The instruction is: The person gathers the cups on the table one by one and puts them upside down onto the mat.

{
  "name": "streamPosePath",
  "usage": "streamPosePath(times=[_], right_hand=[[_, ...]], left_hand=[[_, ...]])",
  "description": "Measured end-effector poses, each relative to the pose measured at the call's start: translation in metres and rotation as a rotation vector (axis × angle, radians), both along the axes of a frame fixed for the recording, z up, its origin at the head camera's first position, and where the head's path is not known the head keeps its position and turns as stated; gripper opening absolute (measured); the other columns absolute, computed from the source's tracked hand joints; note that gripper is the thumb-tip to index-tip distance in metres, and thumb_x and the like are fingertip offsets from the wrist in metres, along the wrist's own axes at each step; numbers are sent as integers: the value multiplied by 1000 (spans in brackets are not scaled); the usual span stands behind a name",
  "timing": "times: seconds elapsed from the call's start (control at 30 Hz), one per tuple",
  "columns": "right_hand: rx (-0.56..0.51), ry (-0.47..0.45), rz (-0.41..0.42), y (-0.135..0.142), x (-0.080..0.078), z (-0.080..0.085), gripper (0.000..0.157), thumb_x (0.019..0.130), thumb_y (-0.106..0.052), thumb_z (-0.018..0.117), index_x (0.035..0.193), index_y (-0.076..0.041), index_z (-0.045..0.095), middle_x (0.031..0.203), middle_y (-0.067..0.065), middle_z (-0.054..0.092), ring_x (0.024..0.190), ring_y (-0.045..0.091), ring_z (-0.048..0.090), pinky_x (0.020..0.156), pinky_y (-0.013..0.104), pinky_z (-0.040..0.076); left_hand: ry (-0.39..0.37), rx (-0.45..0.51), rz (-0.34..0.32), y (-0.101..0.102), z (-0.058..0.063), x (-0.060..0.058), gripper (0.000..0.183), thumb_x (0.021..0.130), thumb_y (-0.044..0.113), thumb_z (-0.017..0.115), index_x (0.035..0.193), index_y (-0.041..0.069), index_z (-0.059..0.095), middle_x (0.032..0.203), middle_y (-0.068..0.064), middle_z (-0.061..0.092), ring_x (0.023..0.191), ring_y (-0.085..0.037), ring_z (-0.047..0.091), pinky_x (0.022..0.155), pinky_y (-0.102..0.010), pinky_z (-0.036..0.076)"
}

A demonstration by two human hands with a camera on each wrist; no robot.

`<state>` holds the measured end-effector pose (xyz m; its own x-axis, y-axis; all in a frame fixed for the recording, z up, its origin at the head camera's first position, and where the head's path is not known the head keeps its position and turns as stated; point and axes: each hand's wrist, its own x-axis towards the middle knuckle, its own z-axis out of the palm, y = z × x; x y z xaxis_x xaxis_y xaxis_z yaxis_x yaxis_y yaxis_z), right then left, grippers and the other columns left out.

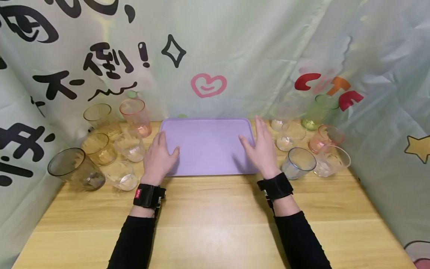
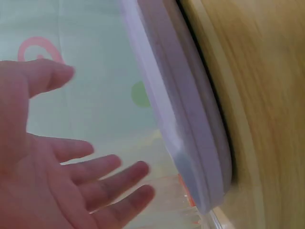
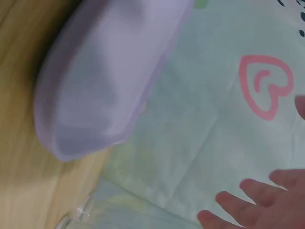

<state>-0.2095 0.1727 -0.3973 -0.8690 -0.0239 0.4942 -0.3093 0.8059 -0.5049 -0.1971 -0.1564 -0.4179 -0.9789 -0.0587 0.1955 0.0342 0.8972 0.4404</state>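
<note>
A purple rectangular tray [image 1: 209, 147] lies flat on the wooden table, nothing on it. My left hand [image 1: 158, 158] is at the tray's left edge, fingers extended and thumb spread toward the tray. At the right edge is my right hand [image 1: 262, 151], its fingers straight and thumb apart. Both wrist views show a gap between the left hand [image 2: 71, 176], the right hand [image 3: 262, 200] and the tray's rim [image 2: 178, 109]. Neither hand holds anything. Clear, pink, amber and grey glasses stand left of the left hand, the nearest a clear glass [image 1: 121, 175]. A blue-rimmed glass [image 1: 298, 163] stands beside the right hand.
On the left are a grey glass [image 1: 77, 170], amber glass [image 1: 99, 148] and pink glass [image 1: 136, 117]. On the right stand a green glass [image 1: 319, 112], pink glass [image 1: 325, 139] and several clear ones. A printed curtain [image 1: 252, 48] hangs behind the table [image 1: 215, 224].
</note>
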Motion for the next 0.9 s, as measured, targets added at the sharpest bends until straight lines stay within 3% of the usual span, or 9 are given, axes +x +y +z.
streamPosePath(times=[0.23,0.43,0.7,0.9], right_hand=[[-197,156,-53,8,16,13,75,90,-40,60,150,-14,25,153,6,30,140,20,26,114,41,21],[-295,263,-113,24,28,16,71,88,-32,64,148,-10,32,150,2,35,139,16,28,114,37,21],[-339,241,-205,45,42,14,73,88,-34,65,149,-15,30,149,0,37,136,14,31,112,37,24],[-347,184,-304,62,55,9,71,88,-33,65,148,-18,31,148,-1,37,137,14,28,112,36,21]], left_hand=[[-119,-44,29,-5,-3,4,77,85,33,63,144,-4,29,132,-30,44,113,-46,48,89,-58,43],[-196,-65,19,-6,-1,7,67,84,21,62,141,-5,36,124,-32,46,110,-45,49,81,-58,46],[-227,-78,-11,-9,0,10,56,83,12,59,134,-6,45,119,-30,47,108,-43,48,76,-56,47],[-203,-115,-7,-10,-3,8,48,81,17,62,124,-5,55,117,-29,48,108,-44,44,83,-57,42]])
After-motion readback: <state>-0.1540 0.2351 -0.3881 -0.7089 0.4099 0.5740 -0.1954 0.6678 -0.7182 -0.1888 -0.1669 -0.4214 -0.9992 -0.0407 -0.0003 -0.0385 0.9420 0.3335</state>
